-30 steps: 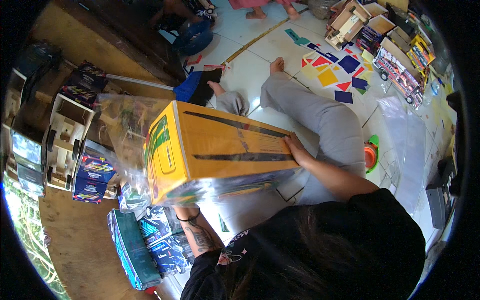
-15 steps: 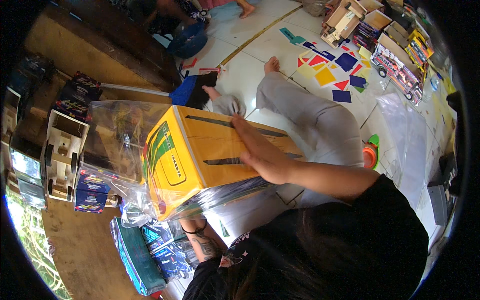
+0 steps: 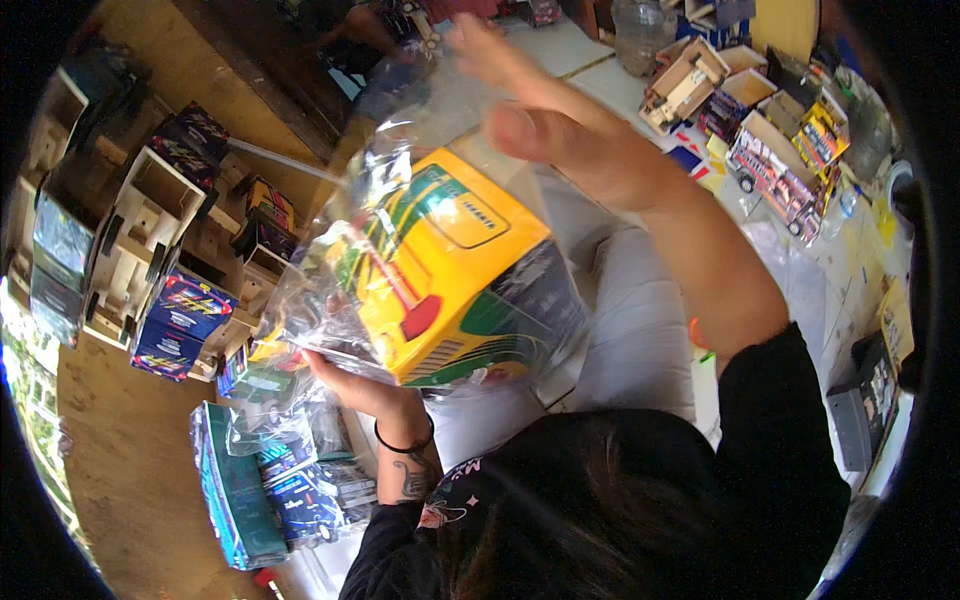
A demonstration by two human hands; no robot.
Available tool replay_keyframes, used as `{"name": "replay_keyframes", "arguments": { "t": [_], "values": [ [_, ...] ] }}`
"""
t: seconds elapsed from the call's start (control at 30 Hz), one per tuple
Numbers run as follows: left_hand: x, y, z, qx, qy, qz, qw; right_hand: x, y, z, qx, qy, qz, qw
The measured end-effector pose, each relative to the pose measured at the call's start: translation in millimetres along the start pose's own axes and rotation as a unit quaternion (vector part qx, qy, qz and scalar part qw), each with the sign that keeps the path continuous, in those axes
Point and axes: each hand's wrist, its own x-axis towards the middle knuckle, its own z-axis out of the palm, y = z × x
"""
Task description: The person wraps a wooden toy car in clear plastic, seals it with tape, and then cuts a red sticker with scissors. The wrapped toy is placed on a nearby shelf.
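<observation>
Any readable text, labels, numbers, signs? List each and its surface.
I won't copy wording; print shows on:
Yellow box: dark letters in an outlined panel, blurred.
Toy truck: large side lettering, blurred.
Blue box at left: lettering too small.
Other boxes: unreadable.
Shirt: pale letters, partly hidden.

Can't pick out separate fingers on right hand [image 3: 590, 145], motion-blurred. Can't see most fingers of left hand [image 3: 360, 388], lost behind clear bag [image 3: 335, 325] and yellow box [image 3: 450, 250]. Can't see box underside. Can't see whole person [image 3: 362, 38] beyond floor's [image 3: 612, 90] far edge: dark, cut off above.
</observation>
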Motion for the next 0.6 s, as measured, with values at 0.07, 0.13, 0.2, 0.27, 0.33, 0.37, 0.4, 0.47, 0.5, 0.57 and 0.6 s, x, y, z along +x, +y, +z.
{"name": "replay_keyframes", "arguments": {
  "t": [0.07, 0.13, 0.2, 0.27, 0.33, 0.37, 0.4, 0.47, 0.5, 0.57, 0.6],
  "values": [
    [-7.4, -0.9, 18.7, 0.029, 0.025, 0.021, 0.999, -5.5, -14.7, -23.1, -0.21, 0.0, 0.024, 0.977],
    [-13.9, -2.5, 33.3, 0.037, 0.054, 0.023, 0.998, 1.2, -23.7, -33.4, -0.323, -0.019, 0.128, 0.937],
    [-24.9, -8.1, 45.4, 0.036, 0.054, 0.065, 0.996, 14.7, -37.7, -50.9, -0.355, -0.025, 0.103, 0.929],
    [-28.9, -7.6, 50.7, 0.03, 0.035, 0.047, 0.998, 26.8, -40.9, -62.8, -0.355, 0.003, -0.002, 0.935],
    [-33.0, -9.1, 53.6, 0.033, -0.049, 0.097, 0.994, 35.7, -36.9, -72.1, -0.319, 0.059, -0.021, 0.946],
    [-32.2, -9.0, 53.8, 0.043, -0.042, 0.092, 0.994, 36.5, -29.6, -71.2, -0.36, 0.072, -0.035, 0.93],
    [-31.3, -9.7, 54.1, 0.053, -0.023, 0.074, 0.996, 36.8, -23.6, -70.5, -0.401, 0.084, -0.048, 0.911],
    [-28.5, -8.6, 52.5, 0.064, -0.037, 0.056, 0.996, 43.2, -19.4, -65.5, -0.495, 0.03, -0.055, 0.867],
    [-24.6, -12.6, 56.0, 0.04, -0.031, 0.083, 0.995, 53.4, -24.0, -63.1, -0.555, -0.028, -0.029, 0.831],
    [-18.8, -12.8, 57.5, 0.07, -0.031, 0.079, 0.994, 74.2, -34.7, -51.1, -0.676, -0.014, -0.018, 0.736],
    [-16.9, -11.7, 57.1, 0.083, -0.026, 0.075, 0.993, 86.7, -38.7, -41.8, -0.664, 0.064, -0.059, 0.742]
  ]
}}
